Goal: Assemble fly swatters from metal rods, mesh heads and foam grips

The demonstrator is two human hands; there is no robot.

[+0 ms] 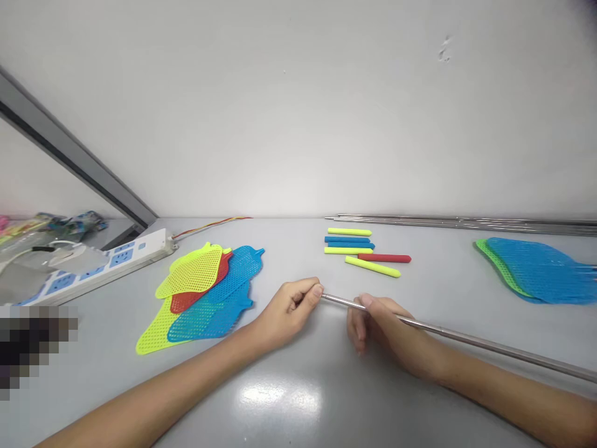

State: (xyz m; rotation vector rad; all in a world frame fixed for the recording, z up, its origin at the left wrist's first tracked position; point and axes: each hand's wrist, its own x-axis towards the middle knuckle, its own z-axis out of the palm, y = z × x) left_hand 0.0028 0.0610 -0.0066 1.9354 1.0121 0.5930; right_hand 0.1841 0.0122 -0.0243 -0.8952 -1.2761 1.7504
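Note:
A thin metal telescopic rod (489,341) runs from the middle of the table out past the right edge of the view. My left hand (289,314) is closed, pinching the rod's narrow left tip between thumb and fingers. Farther along, my right hand (396,333) has its thumb over the rod and its fingers curled below it. Mesh fly swatter heads in yellow (191,270), red (186,303) and blue (240,267) lie overlapping left of my left hand. Beyond my hands lie several coloured plastic handles, including a red handle (385,258) and a yellow handle (373,267).
Several thin metal rods (448,221) lie along the wall. Blue swatter heads (545,270) rest over a green one (494,261) at the right. A white power strip (135,255) with plugged-in cords occupies the left, near a slanted grey metal post (79,149).

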